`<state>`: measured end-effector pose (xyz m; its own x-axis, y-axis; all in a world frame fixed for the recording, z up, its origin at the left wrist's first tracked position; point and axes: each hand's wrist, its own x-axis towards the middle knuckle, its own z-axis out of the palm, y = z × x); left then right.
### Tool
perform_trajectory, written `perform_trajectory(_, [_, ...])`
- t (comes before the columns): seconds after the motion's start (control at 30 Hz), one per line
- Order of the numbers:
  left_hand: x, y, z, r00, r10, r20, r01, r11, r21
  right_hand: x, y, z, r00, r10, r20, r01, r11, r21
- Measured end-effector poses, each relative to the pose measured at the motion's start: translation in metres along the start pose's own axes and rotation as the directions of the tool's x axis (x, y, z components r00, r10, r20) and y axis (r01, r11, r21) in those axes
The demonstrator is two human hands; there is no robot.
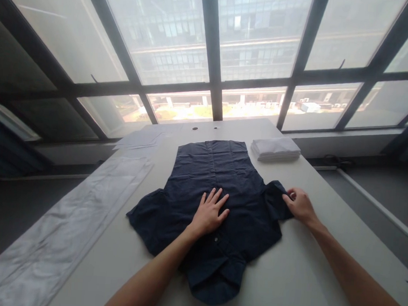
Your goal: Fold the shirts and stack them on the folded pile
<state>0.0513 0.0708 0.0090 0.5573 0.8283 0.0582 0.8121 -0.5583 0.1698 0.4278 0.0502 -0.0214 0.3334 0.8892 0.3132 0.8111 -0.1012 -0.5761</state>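
A dark navy short-sleeved button shirt (235, 206) lies spread on the white table, its collar toward me and its hem toward the window. On the middle of the shirt my left hand (209, 214) rests flat, fingers spread. My right hand (300, 205) pinches the edge of the sleeve (278, 200) on the right side, thumb and fingers closed on the cloth. The other sleeve (146, 208) lies out to the left, untouched. A small pale button shows below my left hand, near the collar (216, 279).
Folded white cloth (276, 148) is stacked at the table's far right. Crumpled white sheeting (58, 231) runs along the left edge, with flat white sheets (142, 139) beyond it. The white table (321, 273) reaches toward large framed windows (257, 35).
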Motion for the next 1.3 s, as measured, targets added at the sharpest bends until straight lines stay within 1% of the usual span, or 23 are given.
perform_trajectory(0.07, [0.0, 0.0, 0.0, 1.0, -0.003, 0.001, 0.003, 1.0, 0.0, -0.001, -0.007, -0.005, 0.999, 0.038, -0.011, -0.036, 0.99, 0.136])
perform_trajectory(0.13, [0.0, 0.001, 0.0, 1.0, -0.004, 0.001, 0.004, 1.0, 0.0, -0.002, -0.016, -0.009, 0.996, 0.093, 0.01, -0.092, 0.955, 0.281])
perform_trajectory(0.2, [0.0, 0.001, -0.001, 1.0, -0.003, 0.002, 0.003, 1.0, -0.002, -0.004, -0.026, -0.013, 0.986, 0.134, 0.097, -0.163, 0.876, 0.454])
perform_trajectory(0.23, [0.0, 0.0, -0.001, 1.0, -0.003, 0.001, 0.003, 1.0, -0.004, -0.005, -0.031, -0.015, 0.979, 0.126, 0.159, -0.193, 0.817, 0.543])
perform_trajectory(0.3, [0.0, 0.0, 0.0, 1.0, 0.002, 0.001, -0.002, 1.0, -0.011, -0.009, -0.042, -0.018, 0.959, 0.045, 0.281, -0.235, 0.684, 0.691])
perform_trajectory(0.37, [0.0, -0.001, 0.0, 1.0, 0.006, 0.001, -0.006, 1.0, -0.019, -0.015, -0.053, -0.02, 0.914, -0.073, 0.399, -0.291, 0.568, 0.77])
perform_trajectory(0.43, [0.0, -0.001, 0.0, 1.0, 0.008, -0.003, -0.008, 1.0, -0.025, -0.021, -0.063, -0.018, 0.854, -0.167, 0.493, -0.35, 0.517, 0.781])
perform_trajectory(0.47, [0.0, -0.001, 0.001, 1.0, 0.008, -0.006, -0.008, 1.0, -0.026, -0.025, -0.068, -0.016, 0.835, -0.199, 0.514, -0.356, 0.518, 0.778])
perform_trajectory(0.5, [0.0, -0.002, 0.001, 1.0, 0.008, -0.01, -0.008, 1.0, -0.026, -0.028, -0.072, -0.013, 0.831, -0.22, 0.51, -0.338, 0.53, 0.778])
perform_trajectory(0.53, [0.0, -0.002, 0.001, 1.0, 0.009, -0.013, -0.009, 1.0, -0.026, -0.031, -0.074, -0.01, 0.849, -0.225, 0.477, -0.294, 0.55, 0.782])
perform_trajectory(0.57, [0.0, -0.002, 0.002, 1.0, 0.009, -0.015, -0.01, 1.0, -0.025, -0.033, -0.076, -0.006, 0.883, -0.214, 0.418, -0.229, 0.581, 0.781])
perform_trajectory(0.63, [0.0, -0.001, 0.001, 1.0, 0.009, -0.014, -0.009, 1.0, -0.024, -0.036, -0.077, 0.001, 0.956, -0.165, 0.242, -0.067, 0.682, 0.728])
perform_trajectory(0.67, [0.0, -0.001, 0.001, 1.0, 0.008, -0.011, -0.008, 1.0, -0.024, -0.036, -0.076, 0.004, 0.978, -0.148, 0.148, 0.011, 0.742, 0.67])
perform_trajectory(0.73, [0.001, -0.001, 0.0, 1.0, 0.005, -0.003, -0.005, 1.0, -0.024, -0.036, -0.073, 0.006, 0.985, -0.173, 0.009, 0.142, 0.835, 0.532])
perform_trajectory(0.8, [0.001, -0.001, 0.0, 1.0, 0.004, -0.002, -0.004, 1.0, -0.023, -0.035, -0.07, 0.007, 0.965, -0.262, -0.029, 0.249, 0.872, 0.422])
perform_trajectory(0.87, [0.001, -0.001, 0.001, 1.0, 0.004, -0.005, -0.004, 1.0, -0.022, -0.035, -0.07, 0.008, 0.931, -0.365, 0.006, 0.343, 0.88, 0.329])
perform_trajectory(0.97, [0.001, -0.002, 0.003, 1.0, 0.001, -0.006, -0.001, 1.0, -0.019, -0.037, -0.073, 0.012, 0.854, -0.487, 0.182, 0.46, 0.871, 0.171])
perform_trajectory(1.03, [0.001, -0.001, 0.001, 1.0, -0.002, -0.014, 0.002, 1.0, -0.021, -0.041, -0.075, 0.015, 0.79, -0.523, 0.32, 0.526, 0.846, 0.085])
perform_trajectory(1.1, [0.001, 0.002, -0.004, 0.999, 0.023, -0.043, -0.024, 0.999, -0.028, -0.044, -0.077, 0.017, 0.736, -0.534, 0.417, 0.573, 0.818, 0.037])
perform_trajectory(1.13, [0.0, 0.004, -0.008, 0.996, 0.057, -0.062, -0.059, 0.998, -0.031, -0.045, -0.077, 0.018, 0.719, -0.534, 0.445, 0.587, 0.81, 0.024])
perform_trajectory(1.2, [0.0, 0.009, -0.016, 0.982, 0.168, -0.082, -0.171, 0.984, -0.04, -0.046, -0.077, 0.019, 0.704, -0.529, 0.473, 0.594, 0.804, 0.015])
perform_trajectory(1.27, [0.0, 0.015, -0.023, 0.957, 0.286, -0.055, -0.289, 0.956, -0.058, -0.046, -0.077, 0.018, 0.704, -0.527, 0.476, 0.589, 0.808, 0.023])
perform_trajectory(1.3, [0.0, 0.017, -0.026, 0.945, 0.325, -0.031, -0.327, 0.942, -0.072, -0.045, -0.077, 0.018, 0.704, -0.529, 0.474, 0.587, 0.809, 0.033])
